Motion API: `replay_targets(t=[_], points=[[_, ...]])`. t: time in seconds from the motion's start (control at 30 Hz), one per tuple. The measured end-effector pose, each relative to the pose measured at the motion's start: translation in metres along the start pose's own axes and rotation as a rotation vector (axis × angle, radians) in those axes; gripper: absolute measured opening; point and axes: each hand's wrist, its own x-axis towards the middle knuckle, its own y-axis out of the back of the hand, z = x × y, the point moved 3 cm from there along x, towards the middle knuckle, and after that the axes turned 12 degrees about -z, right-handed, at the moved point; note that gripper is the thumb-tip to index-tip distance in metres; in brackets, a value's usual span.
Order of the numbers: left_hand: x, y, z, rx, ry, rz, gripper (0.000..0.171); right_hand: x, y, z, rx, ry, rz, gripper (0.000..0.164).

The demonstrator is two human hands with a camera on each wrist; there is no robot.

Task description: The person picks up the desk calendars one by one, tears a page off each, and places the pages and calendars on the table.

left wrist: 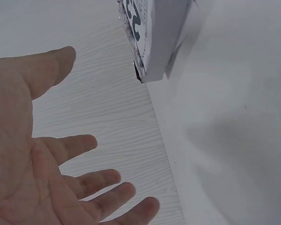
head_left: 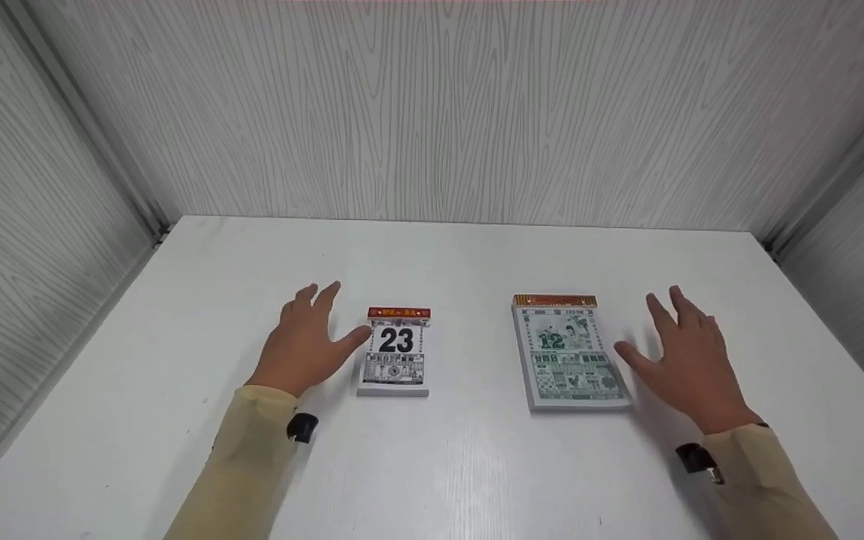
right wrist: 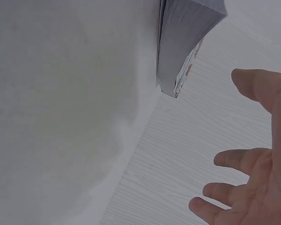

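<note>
Left hand (head_left: 302,349), spread wide, hovers left of small calendar (head_left: 396,354); right hand (head_left: 694,366), likewise wide, right of larger calendar (head_left: 568,354)

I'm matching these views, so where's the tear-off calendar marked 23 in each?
Head: tear-off calendar marked 23, just left of centre, beside the left hand.
Left wrist: calendar, top centre, side-on, cut off.
Right wrist: not in it.
Shared landmark: wood-grain panel meeting white tabletop.
</note>
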Motion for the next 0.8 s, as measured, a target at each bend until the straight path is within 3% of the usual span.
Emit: replay_targets(t=[0.2,0.4,0.57,0.8], points=[[0.002,-0.006,0.005,-0.108,0.025,-0.134,0.084,-0.001,-0.001,0.000,0.040,-0.034,-0.107,0.088],[0.006,-0.017,0.004,-0.105,0.106,-0.233,0.079,0.000,-0.002,-0.001,0.068,-0.055,-0.214,0.083],[0.007,-0.024,0.004,-0.102,0.125,-0.254,0.080,0.002,-0.005,0.000,0.066,-0.079,-0.282,0.083],[0.006,-0.022,0.005,-0.081,0.140,-0.229,0.059,-0.002,-0.005,-0.004,0.089,-0.077,-0.294,0.066]])
